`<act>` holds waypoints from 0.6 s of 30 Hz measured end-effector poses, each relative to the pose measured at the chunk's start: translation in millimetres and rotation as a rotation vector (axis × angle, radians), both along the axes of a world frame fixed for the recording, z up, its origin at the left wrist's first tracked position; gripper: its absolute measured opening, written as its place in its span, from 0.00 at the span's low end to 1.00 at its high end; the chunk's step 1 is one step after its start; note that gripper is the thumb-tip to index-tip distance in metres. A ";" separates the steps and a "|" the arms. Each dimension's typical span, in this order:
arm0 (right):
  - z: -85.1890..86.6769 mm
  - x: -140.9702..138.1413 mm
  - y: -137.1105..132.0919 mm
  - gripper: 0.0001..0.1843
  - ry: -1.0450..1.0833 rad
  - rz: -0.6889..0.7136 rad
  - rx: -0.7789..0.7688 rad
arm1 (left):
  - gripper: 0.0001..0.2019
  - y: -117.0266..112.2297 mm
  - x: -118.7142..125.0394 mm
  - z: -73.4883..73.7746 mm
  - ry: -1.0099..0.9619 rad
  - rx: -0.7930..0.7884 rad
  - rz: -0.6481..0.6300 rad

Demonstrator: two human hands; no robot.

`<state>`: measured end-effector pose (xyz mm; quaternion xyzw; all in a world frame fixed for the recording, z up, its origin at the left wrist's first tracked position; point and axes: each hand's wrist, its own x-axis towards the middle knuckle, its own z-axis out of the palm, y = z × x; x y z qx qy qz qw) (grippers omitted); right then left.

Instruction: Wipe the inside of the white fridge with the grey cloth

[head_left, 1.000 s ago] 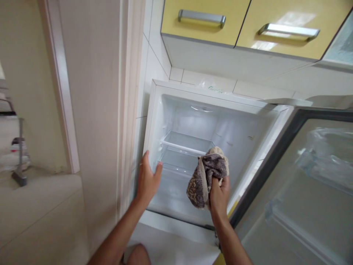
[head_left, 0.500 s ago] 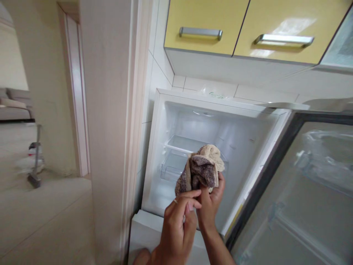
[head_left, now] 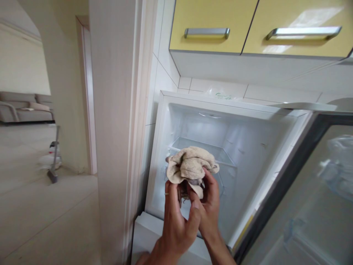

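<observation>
Hands, left hand (head_left: 176, 217) and right hand (head_left: 208, 206), close together on a bunched beige cloth (head_left: 189, 165) before the open fridge (head_left: 248, 147), its door (head_left: 317, 191) swung right, yellow cabinets (head_left: 248, 25) overhead.

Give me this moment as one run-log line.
left hand: gripping cloth | right hand: gripping cloth | cloth: beige, bunched, held before open fridge | fridge door: open, right

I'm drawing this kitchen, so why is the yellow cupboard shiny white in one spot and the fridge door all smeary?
Head view: the glossy yellow cupboard door carries white glare; the open white fridge door at the right edge is blurred; the crumpled beige cloth looks fairly sharp.
</observation>
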<state>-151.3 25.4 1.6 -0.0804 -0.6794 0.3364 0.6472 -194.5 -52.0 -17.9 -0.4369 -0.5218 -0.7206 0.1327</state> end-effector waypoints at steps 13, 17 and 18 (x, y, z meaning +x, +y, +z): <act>-11.0 -3.5 35.4 0.35 -0.262 0.039 0.460 | 0.34 31.3 -34.3 36.5 -0.550 0.227 -0.444; -19.9 -3.4 44.7 0.34 -0.292 0.055 0.443 | 0.32 37.5 -37.7 38.8 -0.606 0.237 -0.402; -20.6 -3.3 46.8 0.34 -0.291 0.059 0.445 | 0.29 38.8 -38.3 39.4 -0.623 0.228 -0.412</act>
